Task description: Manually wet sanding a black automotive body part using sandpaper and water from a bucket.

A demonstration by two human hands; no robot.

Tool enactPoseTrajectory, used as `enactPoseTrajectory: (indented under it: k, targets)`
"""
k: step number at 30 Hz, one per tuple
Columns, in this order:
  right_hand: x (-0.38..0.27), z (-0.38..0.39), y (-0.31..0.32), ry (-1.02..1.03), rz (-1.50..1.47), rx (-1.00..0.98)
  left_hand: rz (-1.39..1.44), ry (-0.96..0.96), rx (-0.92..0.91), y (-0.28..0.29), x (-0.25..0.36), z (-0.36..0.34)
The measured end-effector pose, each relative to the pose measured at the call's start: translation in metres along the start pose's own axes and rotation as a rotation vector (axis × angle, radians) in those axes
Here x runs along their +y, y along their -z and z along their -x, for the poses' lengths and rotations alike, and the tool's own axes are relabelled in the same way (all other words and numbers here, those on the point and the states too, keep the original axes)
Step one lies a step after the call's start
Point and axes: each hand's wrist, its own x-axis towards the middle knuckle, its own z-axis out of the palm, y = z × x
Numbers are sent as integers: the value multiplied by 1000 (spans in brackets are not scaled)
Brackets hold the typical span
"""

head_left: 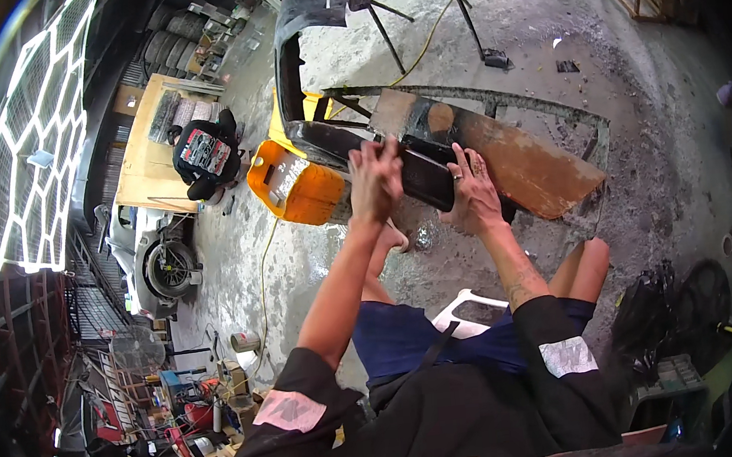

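A long, glossy black panel [421,180], like part of a car bumper, lies in front of me. My left hand [376,178] is over its left part, the fingers smeared by motion, and what is in them, if anything, is hidden. My right hand [474,191] grips the panel's right end, with fingers stretched over the top edge and the thumb lower at the near side. Behind the panel, a worn brown board [534,161] rests on a dark metal stand frame [577,108]. The black piece seems to run on to a larger curved dark bumper part [289,70] on the far left.
A yellow jerrycan [307,200] with a cut opening stands left of the panel, beside a yellow hose [263,281]. Further left, a person in black [207,151] crouches near a wooden board and a wheel [169,267]. A white plastic stool [457,321] is between my legs.
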Motion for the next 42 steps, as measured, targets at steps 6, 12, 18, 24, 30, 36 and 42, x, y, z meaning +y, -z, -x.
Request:
enactPoseTrajectory:
  k: [6, 12, 18, 24, 30, 36, 42]
  targets:
    - [6, 4, -6, 12, 35, -17, 5, -26, 84, -28, 45, 64]
    - [3, 0, 0, 6, 8, 2, -61, 127, 186, -18, 16, 3]
    - [8, 6, -9, 8, 11, 38, 33, -93, -15, -21, 19, 26]
    - [10, 6, -10, 29, 38, 24, 39, -4, 90, -48, 43, 53]
    - [9, 1, -14, 66, 63, 100, -20, 29, 62, -31, 23, -30]
    - [14, 5, -8, 14, 23, 20, 83, 10, 40, -17, 18, 7]
    - [3, 0, -4, 32, 8, 15, -24, -13, 22, -19, 0, -36]
